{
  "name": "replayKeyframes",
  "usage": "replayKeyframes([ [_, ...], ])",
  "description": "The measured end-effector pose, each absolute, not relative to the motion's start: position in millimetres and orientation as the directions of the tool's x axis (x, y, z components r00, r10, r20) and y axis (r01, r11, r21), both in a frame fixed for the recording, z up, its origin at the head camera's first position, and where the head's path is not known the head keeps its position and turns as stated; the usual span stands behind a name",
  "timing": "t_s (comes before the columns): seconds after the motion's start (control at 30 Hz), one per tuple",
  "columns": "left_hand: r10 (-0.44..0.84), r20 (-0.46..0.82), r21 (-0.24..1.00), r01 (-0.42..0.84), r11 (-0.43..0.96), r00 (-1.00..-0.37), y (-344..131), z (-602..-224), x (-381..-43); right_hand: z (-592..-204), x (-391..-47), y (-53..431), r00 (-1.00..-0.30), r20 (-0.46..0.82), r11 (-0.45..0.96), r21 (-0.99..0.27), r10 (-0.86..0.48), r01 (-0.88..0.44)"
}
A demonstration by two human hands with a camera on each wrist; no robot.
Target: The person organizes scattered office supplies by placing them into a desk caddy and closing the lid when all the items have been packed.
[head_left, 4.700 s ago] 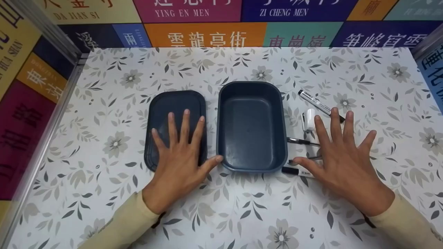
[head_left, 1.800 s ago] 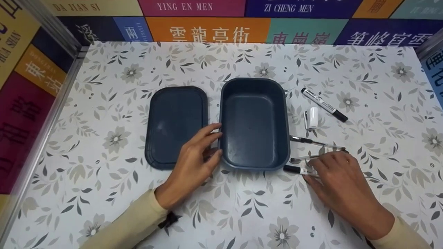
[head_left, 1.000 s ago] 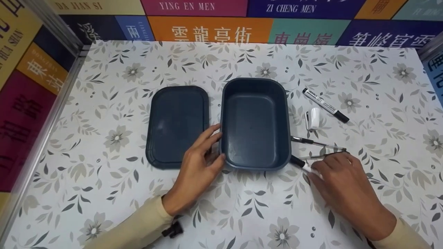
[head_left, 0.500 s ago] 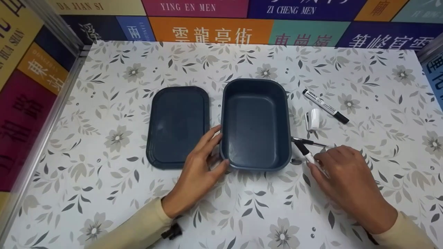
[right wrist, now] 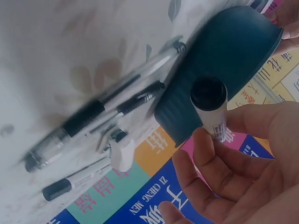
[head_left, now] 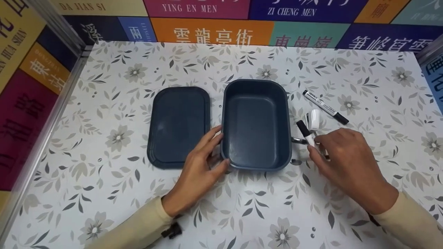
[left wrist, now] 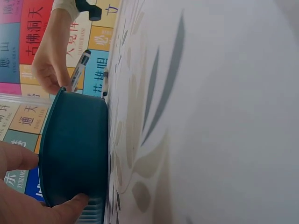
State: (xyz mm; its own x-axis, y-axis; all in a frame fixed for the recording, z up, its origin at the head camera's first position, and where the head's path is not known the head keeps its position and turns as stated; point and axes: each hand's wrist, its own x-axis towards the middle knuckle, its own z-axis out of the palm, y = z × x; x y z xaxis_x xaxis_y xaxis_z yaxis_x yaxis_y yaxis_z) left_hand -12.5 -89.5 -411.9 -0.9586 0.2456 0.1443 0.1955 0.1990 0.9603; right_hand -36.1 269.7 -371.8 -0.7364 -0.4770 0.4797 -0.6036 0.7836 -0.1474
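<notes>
My right hand [head_left: 349, 162] pinches a white marker with a black cap [head_left: 304, 129] between thumb and fingers, above the table and right of the box. In the right wrist view, the marker's black end [right wrist: 208, 93] faces the camera. My left hand [head_left: 197, 171] touches the left side and near corner of the dark blue plastic box [head_left: 254, 131], fingers lightly bent. Nothing lies inside the box. In the left wrist view, the fingertips rest on the box wall [left wrist: 77, 144]. Two pens, a black-grip one [right wrist: 84, 116] and another [right wrist: 140, 98], lie beneath the right hand, partly hidden in the head view.
A dark blue lid [head_left: 178, 128] lies flat left of the box. Right of the box are a small white stapler [head_left: 314, 119] and a second black-capped marker [head_left: 325, 106]. Printed panels [head_left: 211, 31] stand along the table's back edge.
My hands were spread flat over lid and pens. The left moved to the box's side; the right took hold of the near marker, lifted it and carried it away from me.
</notes>
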Motion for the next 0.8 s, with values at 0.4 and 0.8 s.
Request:
replayKeyframes([
  [0.4,0.224,0.137,0.964,0.182,0.196,-0.965,-91.0,-411.7,-11.9,-348.5,-57.4,249.8,-0.792,0.424,0.781,-0.255,-0.439,-0.569],
  [0.8,0.226,0.149,0.954,0.200,0.224,-0.963,-90.1,-411.7,-12.1,-337.5,-73.5,225.0,-0.854,0.321,0.788,-0.348,-0.408,-0.508],
])
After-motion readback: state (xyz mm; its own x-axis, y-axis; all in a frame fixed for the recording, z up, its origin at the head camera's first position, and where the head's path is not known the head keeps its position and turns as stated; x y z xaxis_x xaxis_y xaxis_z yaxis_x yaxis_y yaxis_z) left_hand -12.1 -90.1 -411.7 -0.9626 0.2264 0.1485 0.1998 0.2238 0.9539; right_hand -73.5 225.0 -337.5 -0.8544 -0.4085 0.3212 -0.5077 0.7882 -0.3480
